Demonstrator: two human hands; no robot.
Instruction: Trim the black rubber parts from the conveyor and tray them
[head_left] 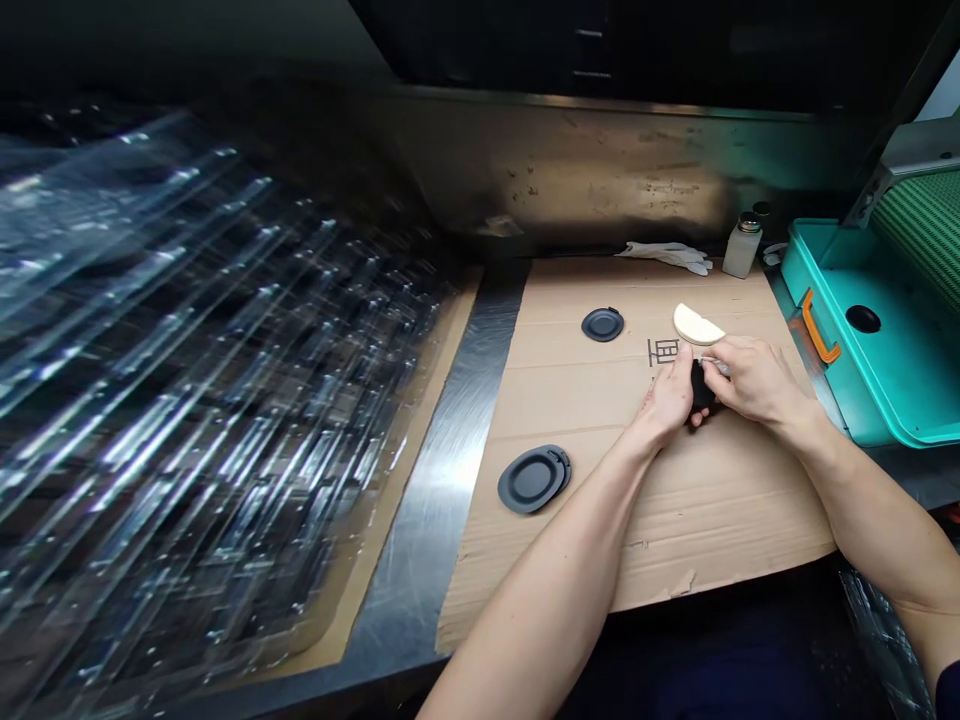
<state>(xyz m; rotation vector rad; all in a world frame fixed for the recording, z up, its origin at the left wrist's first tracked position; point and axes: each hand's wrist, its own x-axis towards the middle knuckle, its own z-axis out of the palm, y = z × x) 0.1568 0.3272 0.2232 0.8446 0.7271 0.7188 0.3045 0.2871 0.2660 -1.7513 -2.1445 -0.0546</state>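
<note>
My left hand [670, 395] is closed around a small black plastic part [701, 387], holding it above the cardboard. Close against it, my right hand [750, 378] is pinched on a thin, pale item [714, 364] whose kind I cannot make out. My fingers hide much of both. Just beyond my hands lies a cream half-round pad [697, 325]. A dark oval plastic part [603, 324] rests farther left on the cardboard. Nearer to me, beside my left forearm, sit dark oval parts [534, 479], which seem to overlap.
Clear plastic trays [225, 400], blurred, fill the left side. A cardboard sheet [570, 400] covers the metal bench [420, 500]. White gloves [667, 256] and a capped bottle [742, 246] are at the back. To the right stands a teal bin [840, 390] with an orange handle and a black part [863, 319] inside.
</note>
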